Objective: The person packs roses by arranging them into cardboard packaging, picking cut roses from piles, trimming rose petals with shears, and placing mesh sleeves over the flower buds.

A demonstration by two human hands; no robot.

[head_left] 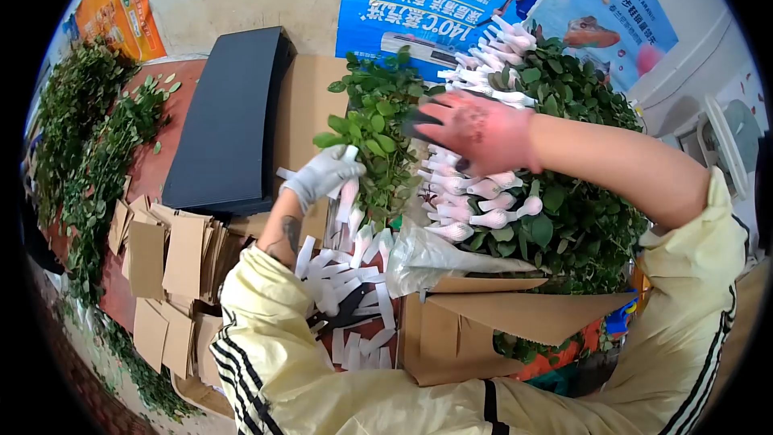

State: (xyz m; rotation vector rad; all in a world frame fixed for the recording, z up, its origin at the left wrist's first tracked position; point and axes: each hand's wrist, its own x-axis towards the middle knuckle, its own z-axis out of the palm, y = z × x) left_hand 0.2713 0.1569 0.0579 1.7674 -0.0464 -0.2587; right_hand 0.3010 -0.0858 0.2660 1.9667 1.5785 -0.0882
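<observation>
My left hand (322, 176), in a pale grey glove, is closed around a rose (349, 195) whose bud is in a white sleeve. Its bud end points down, beside a heap of leafy stems (374, 117). My right hand (483, 130), in a pink glove with dark fingertips, is over the rows of white-sleeved rose buds (491, 187). Its fingers point left and look spread, somewhat blurred, with nothing visible in them. Loose white sleeves (342, 274) lie below my left hand, around a black object (352, 308) I cannot make out.
A dark flat board (225, 117) lies left of the stems. Stacks of cut cardboard (181, 258) stand at the lower left. Clear plastic film (435, 258) and a cardboard box (475, 330) are near my body. More foliage (97, 161) lines the far left.
</observation>
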